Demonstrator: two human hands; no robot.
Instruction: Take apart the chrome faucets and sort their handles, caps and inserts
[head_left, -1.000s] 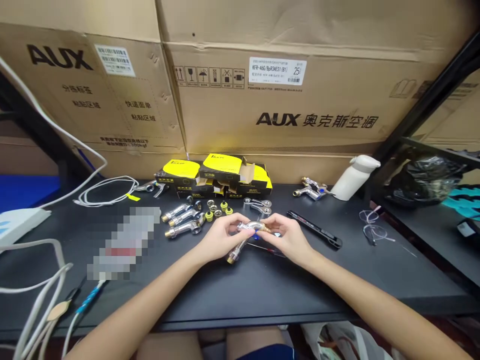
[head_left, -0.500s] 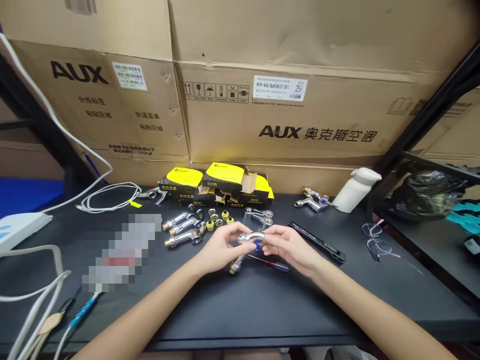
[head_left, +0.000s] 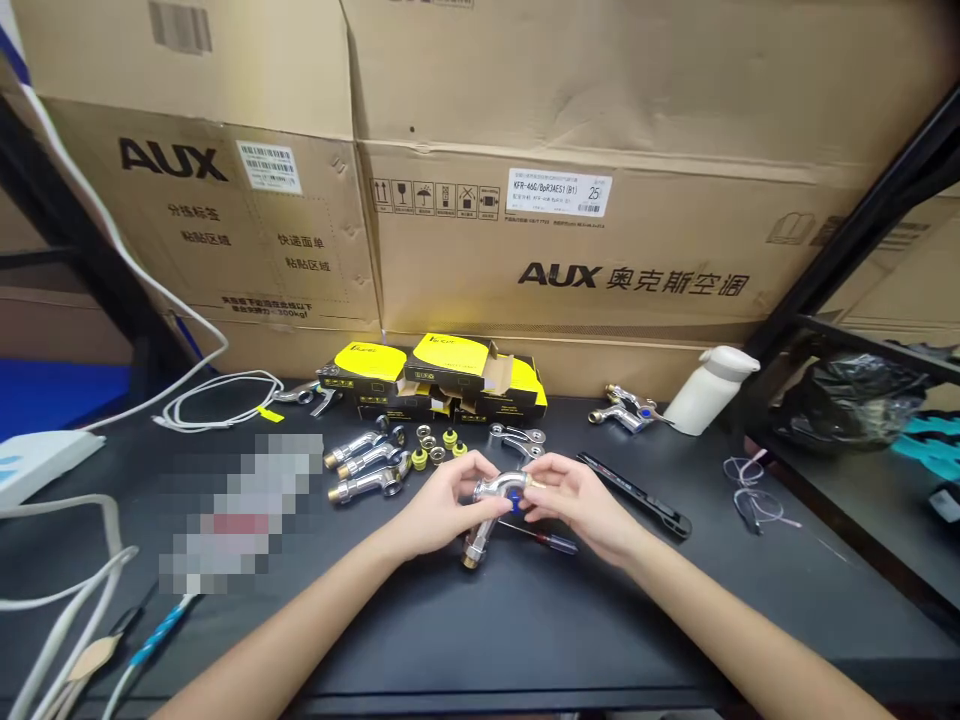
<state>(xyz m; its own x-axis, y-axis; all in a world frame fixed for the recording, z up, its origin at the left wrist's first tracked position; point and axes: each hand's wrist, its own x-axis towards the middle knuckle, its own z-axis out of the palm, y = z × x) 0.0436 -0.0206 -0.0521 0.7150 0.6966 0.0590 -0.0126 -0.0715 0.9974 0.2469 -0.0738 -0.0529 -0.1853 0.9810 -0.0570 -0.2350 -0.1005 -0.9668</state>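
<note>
A chrome faucet [head_left: 495, 487] with a blue piece [head_left: 515, 499] on it is held between my two hands. My left hand [head_left: 446, 508] is closed, thumb and fingers pinching the faucet's left side. My right hand [head_left: 576, 502] pinches the right end of its curved spout, close to the blue piece. The faucet's brass threaded end [head_left: 471, 560] points down toward me. Behind my right fingers, a screwdriver [head_left: 551, 540] lies on the table, partly hidden. Several more chrome faucet bodies [head_left: 367, 482] rest left of my hands, beside yellow-topped cartridges [head_left: 418, 458] and metal rings.
Chrome handles [head_left: 525, 437] lie behind my hands. Yellow and black boxes [head_left: 450, 362] are stacked at the back. A black box cutter [head_left: 637, 495], a white bottle [head_left: 709, 392], another faucet [head_left: 626, 412] and thin cables [head_left: 754, 490] are on the right. White cables run along the left.
Both hands still grip the faucet, which has turned a little, so its blue piece and lower body show more. The camera has tilted up slightly.
</note>
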